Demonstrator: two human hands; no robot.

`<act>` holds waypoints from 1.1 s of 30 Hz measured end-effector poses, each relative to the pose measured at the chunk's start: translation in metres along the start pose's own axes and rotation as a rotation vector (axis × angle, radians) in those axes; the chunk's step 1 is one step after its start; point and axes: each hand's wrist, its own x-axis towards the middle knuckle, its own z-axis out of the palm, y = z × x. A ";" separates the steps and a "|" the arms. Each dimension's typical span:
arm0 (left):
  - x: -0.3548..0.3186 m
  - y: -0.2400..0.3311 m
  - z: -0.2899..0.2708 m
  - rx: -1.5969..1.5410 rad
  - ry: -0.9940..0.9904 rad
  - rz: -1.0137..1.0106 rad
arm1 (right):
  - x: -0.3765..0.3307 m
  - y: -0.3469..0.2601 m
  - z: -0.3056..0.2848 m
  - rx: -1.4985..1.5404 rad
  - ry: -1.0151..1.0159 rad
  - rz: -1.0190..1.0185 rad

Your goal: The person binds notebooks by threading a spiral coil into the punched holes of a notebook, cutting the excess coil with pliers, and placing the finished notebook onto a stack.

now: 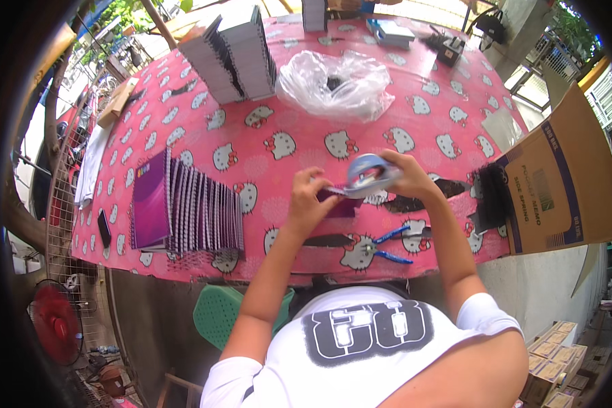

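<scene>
My left hand (311,202) is closed on the edge of a small purple notebook (342,208), low over the middle of the table. Just to its right, my right hand (406,175) grips a rounded, pale blue and white thing (367,173), curved like a loop. Motion blurs it, so its kind is not clear; it overlaps the notebook's upper right side. Nearer my body, pliers with blue handles (394,257) lie spread on the cloth. A long row of purple spiral-bound notebooks (183,204) stands to the left.
An open cardboard carton (557,183) stands at the right edge, with black coils (493,197) bunched beside it. Tall stacks of spiral-bound books (234,61) and a clear plastic bag (336,85) sit farther back. The pink patterned tablecloth (285,180) has dark torn patches.
</scene>
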 end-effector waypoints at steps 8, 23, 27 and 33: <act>-0.007 -0.008 -0.014 -0.126 0.006 -0.147 | 0.018 -0.002 0.019 -0.533 0.072 0.080; -0.023 -0.044 -0.011 -0.616 0.059 -0.401 | 0.037 0.000 0.031 -0.424 0.118 0.134; -0.027 -0.051 -0.011 -0.758 0.024 -0.430 | 0.009 0.031 -0.016 -0.817 0.443 0.308; -0.022 -0.050 -0.006 -1.056 0.028 -0.350 | -0.077 0.027 0.002 -1.163 0.369 -0.059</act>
